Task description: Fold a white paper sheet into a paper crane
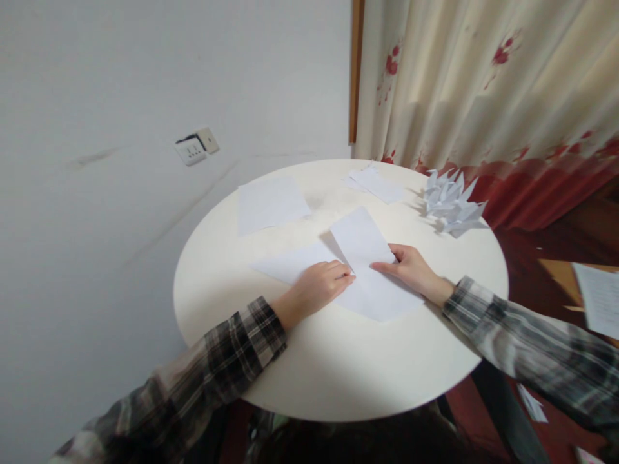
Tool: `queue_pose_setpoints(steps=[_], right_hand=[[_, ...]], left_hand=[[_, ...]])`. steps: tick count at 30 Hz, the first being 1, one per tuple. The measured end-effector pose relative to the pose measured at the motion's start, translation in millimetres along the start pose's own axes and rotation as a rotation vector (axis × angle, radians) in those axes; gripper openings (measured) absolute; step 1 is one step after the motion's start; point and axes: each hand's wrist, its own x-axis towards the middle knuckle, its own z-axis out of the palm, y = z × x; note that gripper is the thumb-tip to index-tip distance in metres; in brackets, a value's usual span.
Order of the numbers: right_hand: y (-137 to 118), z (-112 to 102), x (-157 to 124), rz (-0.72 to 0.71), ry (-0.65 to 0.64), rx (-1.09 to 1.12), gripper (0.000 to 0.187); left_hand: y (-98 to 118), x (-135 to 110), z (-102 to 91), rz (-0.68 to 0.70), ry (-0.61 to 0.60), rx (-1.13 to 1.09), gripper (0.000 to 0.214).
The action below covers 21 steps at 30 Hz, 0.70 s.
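Observation:
A white sheet of paper [360,241] lies at the middle of the round table, part of it raised at an angle. My left hand [325,281] is closed, with its fingertips pinching the sheet along its left side. On the right, my right hand [406,267] grips the sheet's right edge between the thumb and the fingers. Another flat part of white paper [290,261] extends to the left under my left hand; whether it belongs to the same sheet I cannot tell.
On the round white table [333,380] lie a stack of white paper [271,205] at the back left and smaller paper pieces [380,185] at the back. Several folded paper cranes [452,203] cluster at the back right. A wall and a curtain [474,84] stand behind.

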Motion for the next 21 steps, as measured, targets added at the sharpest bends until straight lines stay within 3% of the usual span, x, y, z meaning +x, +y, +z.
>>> queue_pose_setpoints(steps=[16,21], right_hand=[[6.5,-0.4,1.8,0.008,-0.033,0.12,0.037],[7.3,-1.5,2.2,-0.039,-0.013,0.029,0.035]], left_hand=[[1.2,-0.5,0.3,-0.018,-0.024,0.006,0.018],[0.7,-1.0,0.3,-0.029,-0.007,-0.023,0.018]])
